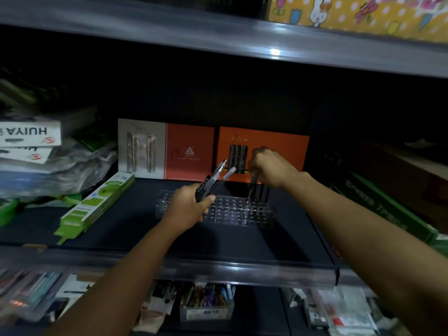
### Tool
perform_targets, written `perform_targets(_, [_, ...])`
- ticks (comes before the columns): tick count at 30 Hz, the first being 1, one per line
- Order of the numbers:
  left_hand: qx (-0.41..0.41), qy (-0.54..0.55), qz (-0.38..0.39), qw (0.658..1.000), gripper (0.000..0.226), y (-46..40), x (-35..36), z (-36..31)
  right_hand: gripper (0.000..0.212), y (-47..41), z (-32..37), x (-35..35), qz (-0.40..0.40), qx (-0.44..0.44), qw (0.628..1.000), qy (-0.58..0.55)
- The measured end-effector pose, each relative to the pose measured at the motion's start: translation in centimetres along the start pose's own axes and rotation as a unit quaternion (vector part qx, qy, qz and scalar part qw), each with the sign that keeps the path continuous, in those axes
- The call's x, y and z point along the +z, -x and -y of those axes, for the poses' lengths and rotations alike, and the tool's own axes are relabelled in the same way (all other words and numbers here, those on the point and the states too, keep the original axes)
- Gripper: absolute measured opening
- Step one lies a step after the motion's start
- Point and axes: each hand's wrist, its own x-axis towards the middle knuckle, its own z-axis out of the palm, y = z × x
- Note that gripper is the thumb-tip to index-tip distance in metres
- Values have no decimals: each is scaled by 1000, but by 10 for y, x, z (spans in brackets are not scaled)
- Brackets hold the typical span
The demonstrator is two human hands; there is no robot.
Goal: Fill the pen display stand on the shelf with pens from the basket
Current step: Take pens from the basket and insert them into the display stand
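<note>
A clear acrylic pen display stand (230, 210) with rows of holes sits on the dark shelf (135, 229). A few black pens (261, 194) stand upright in its right end. My left hand (186, 207) grips a bundle of black pens (214, 181) with clear tips pointing up and right, just above the stand's left half. My right hand (271, 169) hovers over the right end, its fingers pinching the top of one of the upright pens. No basket is in view.
Orange and grey gift boxes (189, 151) lean at the back of the shelf. Flat green packs (97, 202) lie left of the stand, white boxes and bags (29, 141) farther left, dark green boxes (388, 209) at right. A lower shelf holds a tub of coloured pens (206, 301).
</note>
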Motion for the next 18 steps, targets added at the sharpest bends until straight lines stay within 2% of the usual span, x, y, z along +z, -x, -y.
perform_targets(7, [3,24,1,1000,13,3,0,0,13,3,7,-7,-4,-16,999,-27])
perform_targets(13, [10,68,-5,998,14,8,-2,-5,26,9,28,-32,-36,-34,977,-208])
perform_targets(18, [18,101,-14,995,14,12,-3,-13,12,10,42,-42,-22,-35,958,-285])
